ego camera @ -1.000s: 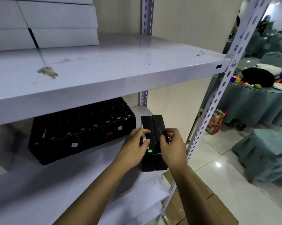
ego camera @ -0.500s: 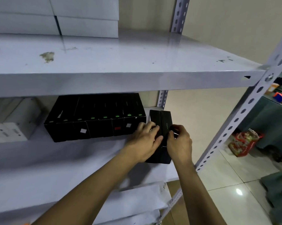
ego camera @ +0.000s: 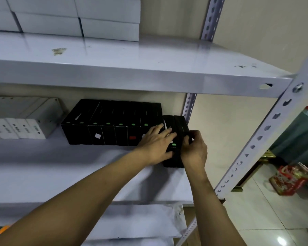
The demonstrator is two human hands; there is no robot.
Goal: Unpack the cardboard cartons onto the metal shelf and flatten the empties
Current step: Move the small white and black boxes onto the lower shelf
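Two slim black boxes [ego camera: 180,126] stand side by side on the middle metal shelf [ego camera: 78,167], just right of a row of several black boxes [ego camera: 112,121] with green marks. My left hand [ego camera: 156,144] lies over the left one of the pair, fingers stretched across its top and thumb at its front. My right hand [ego camera: 194,150] grips the right box, fingers curled over its top edge. The pair sticks out further forward than the row.
White boxes [ego camera: 27,126] stand at the left of the same shelf, and more white boxes [ego camera: 75,16] are stacked on the shelf above. A perforated grey upright [ego camera: 266,128] rises at the right. A red bag [ego camera: 289,180] sits on the tiled floor beyond.
Both hands have slid the two black boxes back and left, closer to the row. The camera has turned left and tilted up.
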